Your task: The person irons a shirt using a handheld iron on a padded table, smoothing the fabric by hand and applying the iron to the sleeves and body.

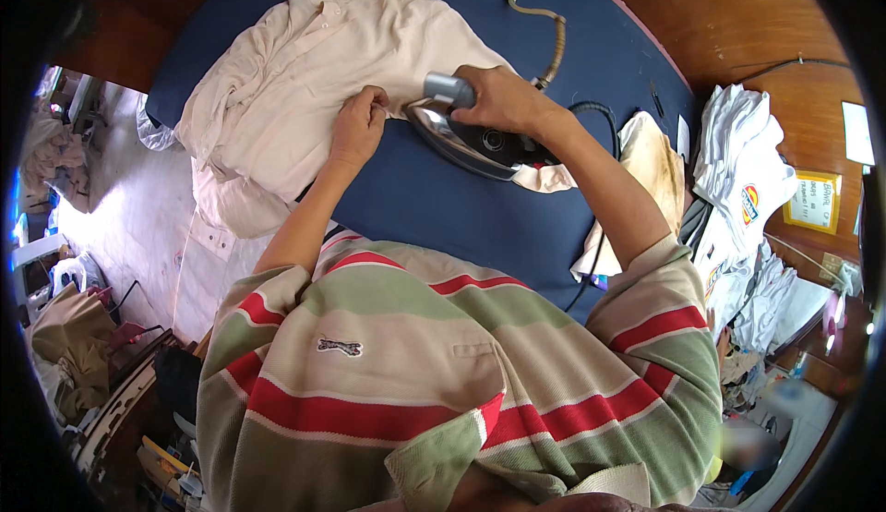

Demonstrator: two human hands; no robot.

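Note:
A pale cream, long-sleeved shirt point(277, 87) lies spread and wrinkled over a dark blue padded ironing surface point(443, 226). My right hand point(503, 99) is wrapped round the grey handle of a clothes iron point(448, 138) with a shiny metal body. The iron lies over the shirt's sleeve, and the cuff end shows beyond its lower right side. My left hand point(360, 126) rests at the shirt's near edge, left of the iron, its fingers curled on the fabric. The iron hides most of the sleeve beneath it.
A hose point(557, 46) runs from the iron toward the far edge, and a black cable point(604, 129) loops at its right. A stained cream cloth point(651, 166) lies on the right. Beyond it hang several white garments point(738, 152). Brown clothes point(69, 346) are piled at the lower left.

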